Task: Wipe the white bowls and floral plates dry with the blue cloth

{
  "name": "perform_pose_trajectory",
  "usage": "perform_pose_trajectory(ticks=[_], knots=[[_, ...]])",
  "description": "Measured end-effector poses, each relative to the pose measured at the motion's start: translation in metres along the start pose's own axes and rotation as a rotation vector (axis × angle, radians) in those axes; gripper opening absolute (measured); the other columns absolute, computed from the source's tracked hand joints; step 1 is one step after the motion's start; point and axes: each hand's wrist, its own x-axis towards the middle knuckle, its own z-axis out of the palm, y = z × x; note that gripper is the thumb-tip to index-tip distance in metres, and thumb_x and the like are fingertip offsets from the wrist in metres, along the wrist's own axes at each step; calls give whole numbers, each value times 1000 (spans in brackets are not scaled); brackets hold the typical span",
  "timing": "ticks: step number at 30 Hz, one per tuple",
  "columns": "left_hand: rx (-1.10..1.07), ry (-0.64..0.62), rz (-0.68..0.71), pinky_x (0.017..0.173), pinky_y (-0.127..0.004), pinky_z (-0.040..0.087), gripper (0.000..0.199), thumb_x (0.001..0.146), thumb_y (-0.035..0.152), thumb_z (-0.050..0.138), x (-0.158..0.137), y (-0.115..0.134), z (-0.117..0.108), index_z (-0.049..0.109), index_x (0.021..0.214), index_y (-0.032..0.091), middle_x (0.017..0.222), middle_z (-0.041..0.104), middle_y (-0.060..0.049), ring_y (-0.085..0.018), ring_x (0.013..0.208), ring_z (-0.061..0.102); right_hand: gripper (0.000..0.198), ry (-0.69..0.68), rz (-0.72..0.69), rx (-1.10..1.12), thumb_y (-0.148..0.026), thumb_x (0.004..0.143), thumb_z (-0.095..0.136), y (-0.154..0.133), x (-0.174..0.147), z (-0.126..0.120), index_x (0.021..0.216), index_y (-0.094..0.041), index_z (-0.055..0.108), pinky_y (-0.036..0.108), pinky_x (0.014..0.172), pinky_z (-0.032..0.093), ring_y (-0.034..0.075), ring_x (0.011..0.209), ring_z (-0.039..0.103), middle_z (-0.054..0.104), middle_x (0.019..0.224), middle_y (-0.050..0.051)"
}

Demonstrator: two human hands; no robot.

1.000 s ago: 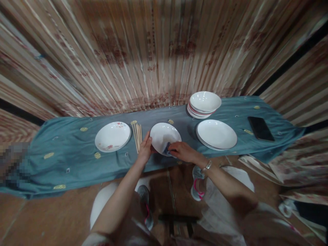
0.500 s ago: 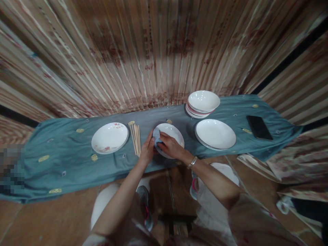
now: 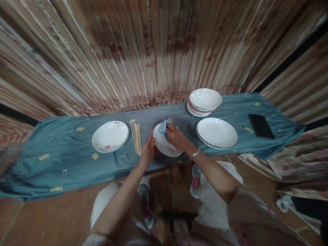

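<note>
A white plate (image 3: 162,145) is in front of me at the middle of the cloth-covered table. My left hand (image 3: 148,146) grips its left rim, thumb on the upper side. A light blue cloth (image 3: 163,127) is bunched under the fingers of my right hand (image 3: 176,137), pressed on the plate's far part. Left of the plate lie several wooden chopsticks (image 3: 136,138), side by side. Farther left is a white plate with red flowers (image 3: 110,136), apparently on top of another. To the right stands a short stack of white plates (image 3: 217,133).
Behind the right-hand plates stands a stack of bowls (image 3: 205,99). A black phone (image 3: 261,126) lies near the right end of the table (image 3: 69,147). A patterned curtain (image 3: 164,61) hangs along the far edge. My knees are below the near edge.
My right hand has moved the blue cloth from the plate's left rim to its far side, up and to the right. My left hand stays at the rim.
</note>
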Motion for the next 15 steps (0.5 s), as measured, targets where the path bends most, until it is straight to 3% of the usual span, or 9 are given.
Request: perform_pose_trajectory(ticks=[7,11,15], knots=[[3,9,-59,63,-34,62,71,85,54,60,-2,4,3,46,147,21,132,60,-13,-21,87,65,38,-184,106,-207,-10,93,42,2,-24,-15,128,-5,57,41,102,44,28,116,57,54,135,24],[-6,19,-79,59,-32,61,75,85,56,59,-3,5,4,41,149,20,119,64,-12,-19,79,64,31,-280,116,-227,-7,94,39,3,-41,-24,112,-6,64,37,99,44,27,112,59,61,123,22],[-13,3,-85,57,-29,59,78,84,56,60,-4,6,5,40,150,21,121,63,-12,-17,76,62,22,-361,97,-181,-16,95,48,1,-54,-36,107,-8,65,33,93,45,26,108,62,66,112,18]])
